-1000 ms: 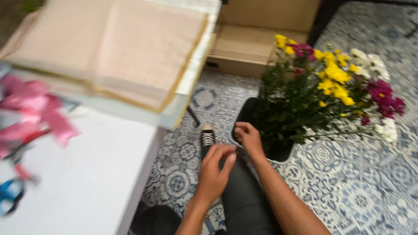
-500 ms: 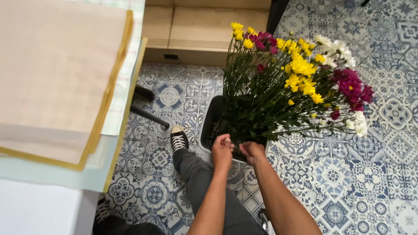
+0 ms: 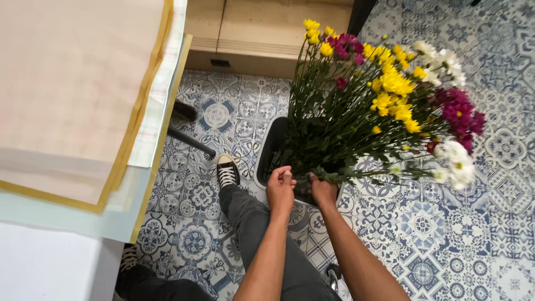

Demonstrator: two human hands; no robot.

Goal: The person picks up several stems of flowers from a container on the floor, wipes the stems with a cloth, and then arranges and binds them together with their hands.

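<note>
A black bucket (image 3: pixel 271 146) stands on the tiled floor, full of yellow, magenta and white flowers (image 3: pixel 390 97) on green stems. My left hand (image 3: pixel 280 189) is closed at the bucket's near rim, fingers curled among the stems. My right hand (image 3: pixel 324 189) is just beside it, also reaching into the stem bases; its fingers are partly hidden by leaves. Both forearms stretch down from the bottom of the view over my grey-trousered leg (image 3: pixel 251 223).
A white table (image 3: pixel 44 262) at left carries stacked sheets of beige wrapping paper (image 3: pixel 72 83) overhanging its edge. A wooden step (image 3: pixel 262 33) lies behind the bucket. My black-and-white sneaker (image 3: pixel 227 170) rests on patterned blue tiles (image 3: pixel 446 234) near the bucket.
The view has swung right and down, off the tabletop with pink ribbon and onto the bucket. Both hands moved from my knee to the bucket's rim and into the stems.
</note>
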